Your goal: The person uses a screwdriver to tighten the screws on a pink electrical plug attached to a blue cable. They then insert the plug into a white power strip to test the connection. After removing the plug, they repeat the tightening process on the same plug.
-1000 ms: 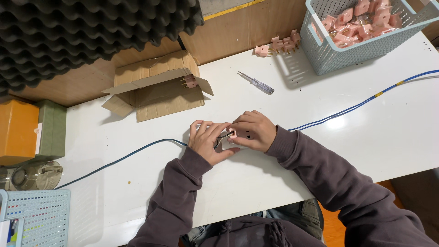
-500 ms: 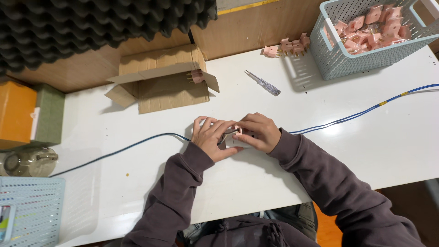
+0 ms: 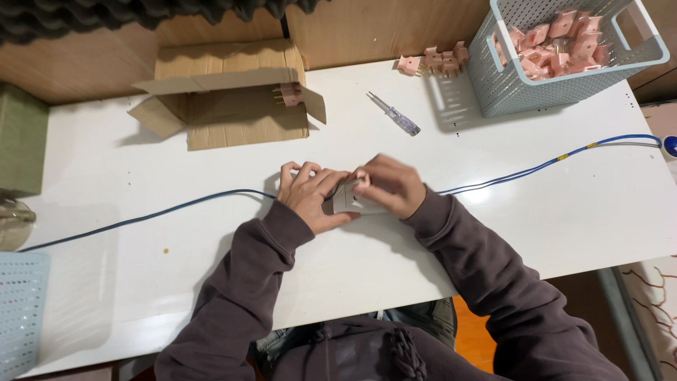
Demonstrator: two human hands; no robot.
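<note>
Pale blue basket corner (image 3: 20, 310) at far left edge of white table (image 3: 564, 219); green block (image 3: 21, 137) beyond it. Open cardboard box (image 3: 233, 99) further along, against wooden wall (image 3: 367, 28), dark foam (image 3: 106, 14) above. Blue cable (image 3: 141, 219) trailing across tabletop. At centre, left hand (image 3: 308, 196) and right hand (image 3: 391, 185) both clenched around small grey part (image 3: 348, 197), resting on table. Screwdriver (image 3: 395, 114) behind. Pink plugs (image 3: 434, 60), then lattice basket (image 3: 508, 77) of more, far right

Single head camera, looking steeply down, close over white table (image 3: 564, 212).
</note>
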